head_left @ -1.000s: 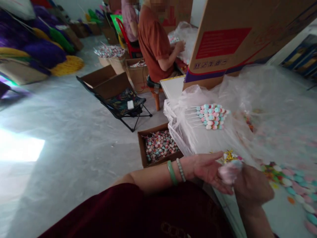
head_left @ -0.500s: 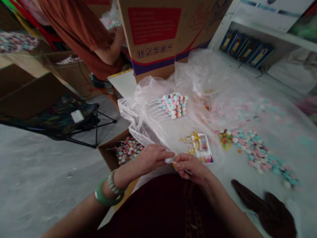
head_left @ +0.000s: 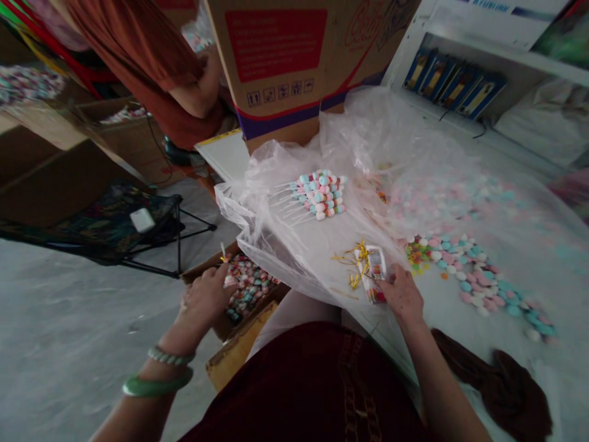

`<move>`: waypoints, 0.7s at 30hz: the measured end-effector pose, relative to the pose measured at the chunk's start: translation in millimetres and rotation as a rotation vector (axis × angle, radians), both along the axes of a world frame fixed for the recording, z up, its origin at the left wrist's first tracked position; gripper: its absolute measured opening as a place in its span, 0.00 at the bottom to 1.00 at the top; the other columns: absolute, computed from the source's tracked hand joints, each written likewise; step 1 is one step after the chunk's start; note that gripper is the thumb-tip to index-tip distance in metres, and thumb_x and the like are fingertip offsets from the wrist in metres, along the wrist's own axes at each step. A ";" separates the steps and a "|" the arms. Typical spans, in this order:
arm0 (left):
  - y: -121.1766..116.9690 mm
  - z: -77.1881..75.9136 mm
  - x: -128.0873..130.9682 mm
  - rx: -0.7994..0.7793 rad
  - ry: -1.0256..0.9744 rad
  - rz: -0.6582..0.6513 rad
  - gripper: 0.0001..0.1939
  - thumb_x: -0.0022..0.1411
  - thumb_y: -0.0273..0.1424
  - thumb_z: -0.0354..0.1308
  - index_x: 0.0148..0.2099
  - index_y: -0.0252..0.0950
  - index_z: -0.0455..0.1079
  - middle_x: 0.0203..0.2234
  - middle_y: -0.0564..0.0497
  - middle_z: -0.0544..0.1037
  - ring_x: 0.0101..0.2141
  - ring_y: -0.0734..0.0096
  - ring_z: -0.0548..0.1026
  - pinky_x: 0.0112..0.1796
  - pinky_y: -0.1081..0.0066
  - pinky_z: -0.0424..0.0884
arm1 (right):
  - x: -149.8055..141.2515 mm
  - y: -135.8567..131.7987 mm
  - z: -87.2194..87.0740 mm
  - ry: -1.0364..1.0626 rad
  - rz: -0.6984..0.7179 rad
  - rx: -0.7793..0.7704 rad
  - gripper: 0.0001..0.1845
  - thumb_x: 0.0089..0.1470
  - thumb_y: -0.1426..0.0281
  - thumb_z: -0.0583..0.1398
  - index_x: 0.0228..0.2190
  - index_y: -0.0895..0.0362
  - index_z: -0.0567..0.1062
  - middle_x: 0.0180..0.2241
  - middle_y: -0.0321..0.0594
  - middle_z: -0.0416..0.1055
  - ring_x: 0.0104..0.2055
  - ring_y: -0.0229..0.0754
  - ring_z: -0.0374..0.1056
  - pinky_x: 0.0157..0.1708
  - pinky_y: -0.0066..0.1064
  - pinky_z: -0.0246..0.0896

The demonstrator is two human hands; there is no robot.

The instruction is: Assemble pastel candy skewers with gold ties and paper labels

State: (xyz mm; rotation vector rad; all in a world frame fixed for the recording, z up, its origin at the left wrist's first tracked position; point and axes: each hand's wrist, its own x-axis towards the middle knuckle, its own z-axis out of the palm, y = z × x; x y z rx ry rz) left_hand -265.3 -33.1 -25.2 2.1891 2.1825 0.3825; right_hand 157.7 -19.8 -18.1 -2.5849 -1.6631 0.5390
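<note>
My left hand (head_left: 207, 301) is over an open cardboard box, its fingers closed round a wrapped marshmallow skewer (head_left: 229, 279). The skewer's stick and a gold tie show above the fingers. Inside the box lie many wrapped marshmallow skewers (head_left: 253, 282). On the table, my right hand (head_left: 405, 298) is at the right edge of a stack of small printed bags (head_left: 376, 264), thumb and forefinger apart and touching it. Gold twist ties (head_left: 359, 261) lie on and beside the stack. Further back, unwrapped marshmallow skewers (head_left: 319, 195) are piled on clear plastic.
Loose marshmallows (head_left: 483, 276) and gummy candies (head_left: 418, 255) lie right of the bags. A brown cloth (head_left: 510, 393) rests at the near right. Behind stands a large carton (head_left: 285, 67); a person in a rust-coloured shirt (head_left: 138, 55) works beyond it. A folding chair (head_left: 101, 227) stands left.
My hands were together in front of me around a small wrapped piece. The left has moved left over the box with the skewer; the right has moved right to the printed bags.
</note>
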 end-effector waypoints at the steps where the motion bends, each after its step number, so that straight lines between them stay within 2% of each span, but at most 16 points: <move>1: 2.0 6.1 15.3 -0.001 0.057 0.053 0.12 0.59 0.37 0.54 0.40 0.35 0.71 0.28 0.48 0.72 0.27 0.64 0.70 0.27 0.69 0.62 | -1.0 1.4 -1.5 0.014 -0.001 -0.003 0.30 0.52 0.57 0.56 0.54 0.56 0.62 0.46 0.46 0.67 0.47 0.48 0.66 0.42 0.35 0.58; 3: 4.8 19.3 54.5 0.027 0.004 -0.081 0.11 0.63 0.35 0.50 0.39 0.36 0.71 0.32 0.48 0.73 0.32 0.65 0.71 0.32 0.69 0.64 | -4.3 4.1 -2.7 0.032 -0.002 -0.010 0.30 0.52 0.57 0.56 0.54 0.57 0.62 0.44 0.45 0.69 0.46 0.47 0.66 0.43 0.34 0.58; 5: 7.2 28.3 99.0 0.088 -0.069 -0.314 0.12 0.64 0.32 0.47 0.36 0.35 0.70 0.32 0.47 0.73 0.36 0.66 0.70 0.38 0.68 0.65 | -8.2 5.1 -1.7 0.019 -0.003 -0.014 0.30 0.52 0.57 0.56 0.54 0.57 0.63 0.43 0.45 0.69 0.46 0.47 0.66 0.42 0.34 0.58; 7: 11.3 29.8 141.7 0.044 -0.052 -0.585 0.12 0.64 0.30 0.46 0.33 0.35 0.69 0.30 0.48 0.72 0.34 0.67 0.69 0.37 0.67 0.65 | -12.7 3.6 0.5 -0.032 0.015 0.000 0.30 0.52 0.57 0.56 0.54 0.56 0.62 0.43 0.45 0.69 0.46 0.48 0.66 0.41 0.34 0.59; 8: 14.3 28.2 160.8 0.014 -0.038 -0.691 0.12 0.64 0.29 0.46 0.32 0.35 0.68 0.30 0.48 0.71 0.33 0.67 0.69 0.37 0.67 0.65 | -15.2 2.1 1.9 -0.069 0.028 0.016 0.30 0.53 0.57 0.56 0.55 0.55 0.62 0.44 0.46 0.69 0.46 0.48 0.66 0.40 0.34 0.59; 9: 17.8 25.6 177.7 -0.006 -0.032 -0.740 0.11 0.64 0.30 0.46 0.32 0.35 0.68 0.30 0.48 0.71 0.33 0.67 0.69 0.36 0.67 0.65 | -17.8 0.2 3.3 -0.106 0.042 0.035 0.31 0.53 0.57 0.56 0.55 0.56 0.61 0.44 0.47 0.68 0.46 0.49 0.66 0.40 0.34 0.59; 11: 25.1 19.2 204.9 -0.066 -0.016 -0.814 0.09 0.64 0.30 0.48 0.35 0.35 0.68 0.31 0.48 0.71 0.32 0.67 0.69 0.34 0.67 0.66 | -22.5 -3.5 5.8 -0.160 0.074 0.058 0.31 0.53 0.57 0.55 0.56 0.57 0.60 0.45 0.48 0.67 0.46 0.50 0.66 0.40 0.34 0.58; 14: 34.2 9.9 229.9 -0.105 -0.045 -0.863 0.08 0.62 0.31 0.50 0.42 0.35 0.67 0.34 0.47 0.72 0.33 0.66 0.71 0.32 0.67 0.66 | -27.7 -6.1 8.1 -0.166 0.091 0.029 0.33 0.54 0.56 0.54 0.57 0.58 0.58 0.46 0.50 0.67 0.45 0.51 0.67 0.38 0.35 0.59; 17: 40.4 1.5 240.8 -0.096 -0.102 -0.902 0.13 0.63 0.28 0.47 0.50 0.34 0.64 0.37 0.46 0.73 0.35 0.66 0.72 0.32 0.68 0.67 | -31.0 -4.3 8.9 -0.172 0.106 0.007 0.33 0.54 0.55 0.54 0.57 0.58 0.57 0.45 0.51 0.67 0.45 0.53 0.67 0.37 0.37 0.59; 19: 45.8 -3.1 243.7 -0.098 -0.136 -0.914 0.14 0.65 0.27 0.44 0.51 0.34 0.64 0.38 0.46 0.72 0.35 0.66 0.72 0.32 0.69 0.67 | -32.3 -1.4 9.0 -0.174 0.137 0.021 0.32 0.55 0.57 0.54 0.57 0.58 0.57 0.45 0.51 0.67 0.45 0.52 0.67 0.38 0.37 0.58; 21: 53.9 -5.5 245.0 -0.110 -0.138 -0.865 0.14 0.66 0.26 0.42 0.49 0.35 0.65 0.38 0.46 0.72 0.34 0.67 0.72 0.31 0.70 0.67 | -31.8 2.3 8.9 -0.157 0.151 0.034 0.30 0.55 0.59 0.54 0.56 0.57 0.58 0.44 0.49 0.68 0.45 0.51 0.67 0.38 0.37 0.58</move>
